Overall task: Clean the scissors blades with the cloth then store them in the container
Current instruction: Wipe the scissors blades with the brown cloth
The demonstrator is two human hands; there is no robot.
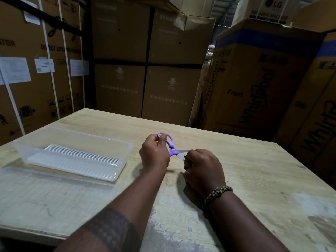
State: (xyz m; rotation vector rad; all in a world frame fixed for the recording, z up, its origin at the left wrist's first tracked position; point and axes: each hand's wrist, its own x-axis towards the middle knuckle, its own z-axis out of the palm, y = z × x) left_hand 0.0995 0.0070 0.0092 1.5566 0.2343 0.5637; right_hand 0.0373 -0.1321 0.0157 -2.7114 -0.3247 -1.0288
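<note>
Purple-handled scissors [171,148] are held above the wooden table, blades apart and pointing right. My left hand [154,153] grips the purple handle loops. My right hand [203,166] is closed around the blade tips; a small bit of cloth barely shows at its fingers, most of it hidden inside the fist. The clear plastic container [72,151] with a white ribbed insert sits open on the table to the left of my hands.
The container's clear lid [54,193] lies flat in front of the container at the table's near left. Tall cardboard appliance boxes [263,79] stand close behind and beside the table. The wooden table [254,179] stretches to the right.
</note>
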